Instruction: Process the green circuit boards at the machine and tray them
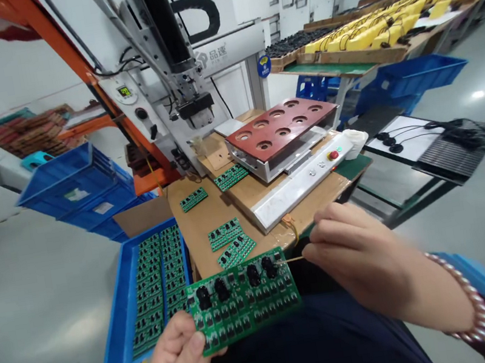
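My left hand point(181, 350) grips a green circuit board point(249, 315) by its left end, with the thumb on top. Rows of small dark parts and several black blob-like components cover the board's face. Over to the right, my right hand point(349, 244) pinches a thin pale stick point(295, 258), perhaps wooden. The stick's tip reaches a black component point(269, 267) near the board's upper right corner; whether it touches cannot be made out. Just beyond the held board, two more circuit boards point(236, 250) lie overlapping on the brown worktop point(193, 232).
A blue bin point(123, 329) full of circuit boards stands at left, below stacked blue crates point(81, 182). Behind the worktop rises a machine head point(196, 109) beside a red fixture plate point(282, 126) with round holes. A control bar point(302, 181) carries a red button. Black cables point(447, 137) lie right.
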Demonstrator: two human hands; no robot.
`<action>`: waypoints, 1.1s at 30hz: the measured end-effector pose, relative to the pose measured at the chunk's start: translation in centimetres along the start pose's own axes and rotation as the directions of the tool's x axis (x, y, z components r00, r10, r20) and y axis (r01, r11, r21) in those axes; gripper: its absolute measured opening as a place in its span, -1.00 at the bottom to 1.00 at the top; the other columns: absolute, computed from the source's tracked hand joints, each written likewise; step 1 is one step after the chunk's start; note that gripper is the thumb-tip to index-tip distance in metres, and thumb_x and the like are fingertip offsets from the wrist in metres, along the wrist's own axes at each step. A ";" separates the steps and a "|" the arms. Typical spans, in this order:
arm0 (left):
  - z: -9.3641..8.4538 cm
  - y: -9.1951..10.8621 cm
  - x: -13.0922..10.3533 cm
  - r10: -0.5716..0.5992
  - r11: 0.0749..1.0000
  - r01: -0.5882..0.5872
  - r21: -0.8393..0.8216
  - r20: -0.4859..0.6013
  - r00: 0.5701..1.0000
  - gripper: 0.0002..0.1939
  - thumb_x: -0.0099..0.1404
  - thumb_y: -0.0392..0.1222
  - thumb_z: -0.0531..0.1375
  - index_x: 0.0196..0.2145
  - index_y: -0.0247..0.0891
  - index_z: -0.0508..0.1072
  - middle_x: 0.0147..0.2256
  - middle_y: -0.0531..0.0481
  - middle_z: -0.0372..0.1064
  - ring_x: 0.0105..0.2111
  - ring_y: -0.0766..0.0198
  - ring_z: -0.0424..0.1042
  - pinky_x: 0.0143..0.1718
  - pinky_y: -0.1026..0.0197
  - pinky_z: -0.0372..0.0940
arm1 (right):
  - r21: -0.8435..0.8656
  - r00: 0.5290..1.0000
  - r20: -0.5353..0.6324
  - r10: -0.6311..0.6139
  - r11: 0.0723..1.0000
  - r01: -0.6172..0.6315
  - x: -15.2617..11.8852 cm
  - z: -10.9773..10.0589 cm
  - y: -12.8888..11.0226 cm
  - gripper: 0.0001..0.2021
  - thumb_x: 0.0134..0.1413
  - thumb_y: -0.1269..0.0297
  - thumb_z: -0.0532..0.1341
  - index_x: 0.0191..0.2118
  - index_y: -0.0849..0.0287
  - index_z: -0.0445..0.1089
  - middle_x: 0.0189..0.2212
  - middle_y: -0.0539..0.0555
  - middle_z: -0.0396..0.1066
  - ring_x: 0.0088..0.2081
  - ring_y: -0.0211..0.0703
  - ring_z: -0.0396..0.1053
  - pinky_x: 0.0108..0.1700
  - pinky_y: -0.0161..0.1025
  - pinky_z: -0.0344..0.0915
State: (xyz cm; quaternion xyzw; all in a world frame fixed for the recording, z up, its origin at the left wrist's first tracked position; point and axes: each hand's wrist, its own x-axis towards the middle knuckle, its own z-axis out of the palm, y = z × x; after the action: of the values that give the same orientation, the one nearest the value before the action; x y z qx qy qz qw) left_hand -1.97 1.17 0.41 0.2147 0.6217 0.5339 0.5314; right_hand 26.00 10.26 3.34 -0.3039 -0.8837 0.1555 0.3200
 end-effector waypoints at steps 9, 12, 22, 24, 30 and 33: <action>0.0 0.0 0.3 -0.021 0.999 0.022 -0.033 0.028 0.999 -0.78 -0.08 -0.16 0.39 -0.54 -0.22 0.40 -0.60 0.10 0.30 -0.54 0.35 0.31 -0.45 0.33 0.32 | -0.016 1.000 0.002 0.006 1.000 -0.006 -0.1 0.2 0.2 -0.84 0.08 0.57 0.04 -0.34 0.26 0.34 -0.46 0.04 0.18 -0.37 -0.23 0.01 -0.35 -0.22 -0.02; -0.1 -0.1 0.4 -0.046 0.996 0.046 -0.072 0.003 0.999 -0.76 -0.10 -0.19 0.40 -0.50 -0.20 0.42 -0.57 0.08 0.35 -0.50 0.32 0.36 -0.42 0.32 0.34 | -0.008 0.999 0.041 0.027 1.000 -0.027 -0.1 0.3 0.1 -0.82 0.08 0.58 0.02 -0.35 0.25 0.34 -0.45 0.05 0.19 -0.36 -0.22 0.02 -0.34 -0.20 -0.01; -1.5 0.1 4.6 -0.009 0.983 -0.013 -0.183 -0.116 0.993 -0.79 -0.08 -0.33 0.38 -0.46 -0.28 0.44 -0.47 0.05 0.39 -0.47 0.32 0.39 -0.46 0.33 0.38 | 0.096 0.999 -0.051 0.001 0.995 0.003 1.0 1.4 2.3 -0.81 0.05 0.60 0.09 -0.22 0.25 0.31 -0.43 0.07 0.21 -0.33 -0.21 0.08 -0.29 -0.19 0.09; -2.6 0.3 8.3 0.027 0.979 -0.068 -0.191 -0.208 0.978 -0.83 -0.04 -0.43 0.34 -0.48 -0.31 0.43 -0.47 0.07 0.37 -0.44 0.35 0.39 -0.40 0.33 0.39 | 0.112 0.997 -0.063 0.035 0.993 -0.027 1.5 2.3 3.3 -0.83 0.06 0.57 0.11 -0.24 0.23 0.31 -0.44 0.06 0.20 -0.33 -0.21 0.09 -0.29 -0.20 0.10; -5.1 0.2 23.0 -0.034 0.985 -0.034 -0.167 -0.386 0.922 -0.96 0.23 -0.34 0.16 -0.33 -0.36 0.40 -0.38 0.03 0.37 -0.45 0.35 0.38 -0.46 0.23 0.36 | 0.178 0.989 -0.003 0.147 0.974 -0.144 2.9 5.2 6.0 -0.87 0.10 0.52 0.11 -0.26 0.16 0.30 -0.43 0.05 0.23 -0.33 -0.20 0.15 -0.30 -0.21 0.15; -4.4 -0.4 28.6 -0.104 0.988 0.046 -0.147 -0.413 0.905 -0.84 0.26 -0.23 0.15 -0.20 -0.34 0.39 -0.29 -0.02 0.38 -0.43 0.32 0.39 -0.46 0.21 0.36 | 0.188 0.982 0.034 0.185 0.964 -0.188 3.7 6.1 7.0 -0.88 0.11 0.49 0.10 -0.27 0.15 0.29 -0.41 0.05 0.25 -0.32 -0.20 0.18 -0.29 -0.21 0.18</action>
State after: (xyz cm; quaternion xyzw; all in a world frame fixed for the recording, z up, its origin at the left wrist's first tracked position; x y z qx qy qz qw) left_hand -15.61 22.95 -12.84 0.0347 0.6919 0.5871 0.4189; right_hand 22.77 17.53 -2.79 -0.3524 -0.8348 0.2714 0.3245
